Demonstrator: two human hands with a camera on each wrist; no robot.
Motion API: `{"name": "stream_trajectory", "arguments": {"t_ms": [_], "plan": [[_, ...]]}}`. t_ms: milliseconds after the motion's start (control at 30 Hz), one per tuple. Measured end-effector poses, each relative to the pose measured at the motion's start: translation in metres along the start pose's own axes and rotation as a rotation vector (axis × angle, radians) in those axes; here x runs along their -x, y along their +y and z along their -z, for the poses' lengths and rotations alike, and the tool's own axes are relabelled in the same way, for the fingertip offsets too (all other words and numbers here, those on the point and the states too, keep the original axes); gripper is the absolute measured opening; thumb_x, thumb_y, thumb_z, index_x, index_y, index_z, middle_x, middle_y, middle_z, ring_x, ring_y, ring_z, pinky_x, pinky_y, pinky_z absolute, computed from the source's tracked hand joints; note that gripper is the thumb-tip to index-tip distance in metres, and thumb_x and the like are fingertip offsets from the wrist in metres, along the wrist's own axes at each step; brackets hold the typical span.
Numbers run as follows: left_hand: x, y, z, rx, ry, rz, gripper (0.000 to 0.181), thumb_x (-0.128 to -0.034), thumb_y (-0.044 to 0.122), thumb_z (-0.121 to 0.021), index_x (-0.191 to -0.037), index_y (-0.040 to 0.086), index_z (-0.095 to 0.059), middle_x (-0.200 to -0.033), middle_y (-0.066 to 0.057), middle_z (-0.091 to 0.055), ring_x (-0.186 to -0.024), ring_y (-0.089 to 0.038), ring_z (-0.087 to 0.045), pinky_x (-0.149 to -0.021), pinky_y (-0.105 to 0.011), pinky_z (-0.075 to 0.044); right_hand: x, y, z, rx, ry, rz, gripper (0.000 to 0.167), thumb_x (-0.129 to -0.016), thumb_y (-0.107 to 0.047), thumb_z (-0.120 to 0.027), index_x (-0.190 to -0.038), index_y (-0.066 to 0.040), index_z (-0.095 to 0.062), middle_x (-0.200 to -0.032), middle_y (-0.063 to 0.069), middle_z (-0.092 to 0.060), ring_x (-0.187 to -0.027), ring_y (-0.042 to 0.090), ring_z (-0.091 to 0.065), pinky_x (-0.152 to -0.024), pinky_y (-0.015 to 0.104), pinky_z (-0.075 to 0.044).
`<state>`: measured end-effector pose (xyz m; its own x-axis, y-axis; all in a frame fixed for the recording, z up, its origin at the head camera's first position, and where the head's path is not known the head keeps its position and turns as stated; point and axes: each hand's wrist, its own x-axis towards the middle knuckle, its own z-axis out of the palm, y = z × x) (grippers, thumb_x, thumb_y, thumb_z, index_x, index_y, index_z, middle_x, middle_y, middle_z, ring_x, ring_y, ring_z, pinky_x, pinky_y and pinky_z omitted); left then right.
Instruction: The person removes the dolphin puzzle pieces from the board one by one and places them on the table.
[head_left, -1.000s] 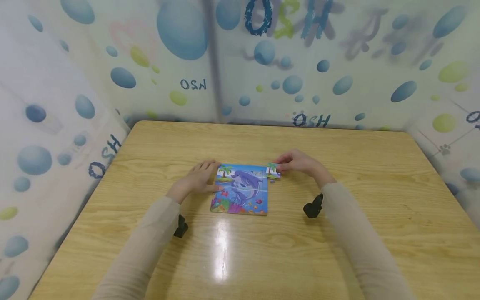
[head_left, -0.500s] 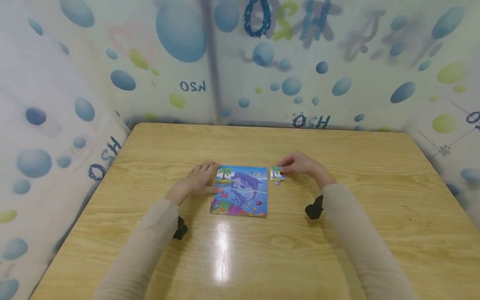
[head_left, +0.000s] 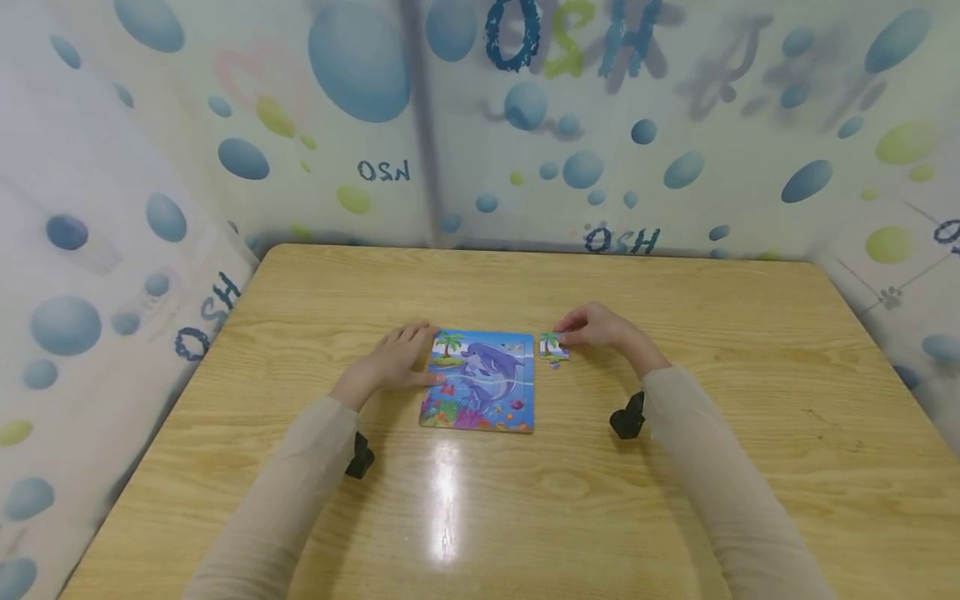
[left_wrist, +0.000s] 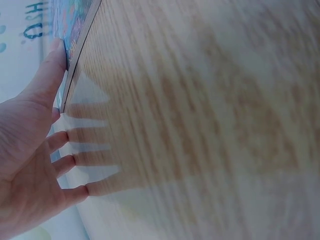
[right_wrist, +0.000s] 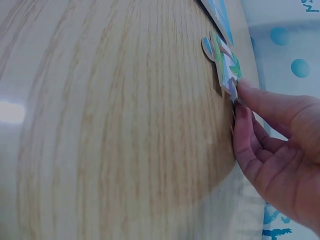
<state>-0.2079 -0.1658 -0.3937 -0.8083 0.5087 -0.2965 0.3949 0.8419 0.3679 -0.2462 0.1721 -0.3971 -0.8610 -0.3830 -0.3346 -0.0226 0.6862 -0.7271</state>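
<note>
A square dolphin jigsaw puzzle (head_left: 483,392) lies flat on the table, a palm tree at its upper left. My left hand (head_left: 393,360) rests at its left edge with fingers spread. In the left wrist view the left thumb (left_wrist: 56,55) lies over the puzzle's border, and several fingertips touch the tabletop. Just right of the board, my right hand (head_left: 597,325) pinches a jigsaw piece (head_left: 553,345) with a palm tree printed on it. The right wrist view shows this piece (right_wrist: 227,62) between thumb and index finger, slightly raised over the table, apart from the board's corner (right_wrist: 218,17).
The wooden table (head_left: 480,517) has a bright glare streak in front of the puzzle. A patterned wall (head_left: 480,167) stands behind it and at both sides. Black wrist devices (head_left: 628,417) hang by both sleeves.
My right hand has drawn the jigsaw piece a little to the right, from the board's upper right edge to a small gap beside it. My left hand stays in place.
</note>
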Motion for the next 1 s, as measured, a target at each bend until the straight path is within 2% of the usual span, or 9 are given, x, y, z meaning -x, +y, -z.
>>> {"name": "stream_trajectory", "arguments": {"t_ms": [133, 400, 700, 1000], "plan": [[0.000, 0.001, 0.000, 0.005, 0.000, 0.003, 0.084, -0.0849, 0.046, -0.059, -0.146, 0.008, -0.014, -0.152, -0.022, -0.009, -0.137, -0.046, -0.012, -0.111, -0.059, -0.008, -0.001, 0.001, 0.000, 0.001, 0.001, 0.004, 0.028, -0.088, -0.011, -0.059, -0.111, 0.004, -0.062, -0.111, 0.020, -0.063, -0.095, 0.021, -0.056, -0.087, 0.031, -0.045], [-0.001, 0.000, -0.001, 0.004, 0.002, 0.001, 0.084, -0.0851, 0.046, -0.059, -0.146, 0.008, -0.014, -0.152, -0.021, -0.009, -0.136, -0.046, -0.012, -0.111, -0.059, -0.009, -0.001, 0.003, 0.001, -0.014, 0.003, -0.002, 0.028, -0.087, -0.011, -0.060, -0.111, 0.005, -0.062, -0.109, 0.019, -0.062, -0.094, 0.020, -0.056, -0.083, 0.026, -0.045], [0.000, -0.002, -0.002, 0.000, 0.007, -0.009, 0.085, -0.0851, 0.046, -0.058, -0.146, 0.007, -0.014, -0.151, -0.022, -0.010, -0.136, -0.046, -0.013, -0.111, -0.058, -0.010, -0.001, -0.005, 0.001, -0.032, 0.008, -0.076, 0.034, -0.090, -0.019, -0.057, -0.119, -0.001, -0.057, -0.120, 0.017, -0.056, -0.100, 0.023, -0.052, -0.088, 0.033, -0.045], [-0.001, -0.003, -0.002, -0.001, 0.009, -0.005, 0.085, -0.0852, 0.045, -0.059, -0.146, 0.006, -0.014, -0.151, -0.023, -0.009, -0.136, -0.047, -0.013, -0.111, -0.059, -0.010, -0.003, -0.025, -0.003, -0.042, -0.013, -0.004, 0.035, -0.090, -0.021, -0.056, -0.118, 0.001, -0.057, -0.115, 0.017, -0.058, -0.092, 0.021, -0.053, -0.081, 0.029, -0.047]]}}
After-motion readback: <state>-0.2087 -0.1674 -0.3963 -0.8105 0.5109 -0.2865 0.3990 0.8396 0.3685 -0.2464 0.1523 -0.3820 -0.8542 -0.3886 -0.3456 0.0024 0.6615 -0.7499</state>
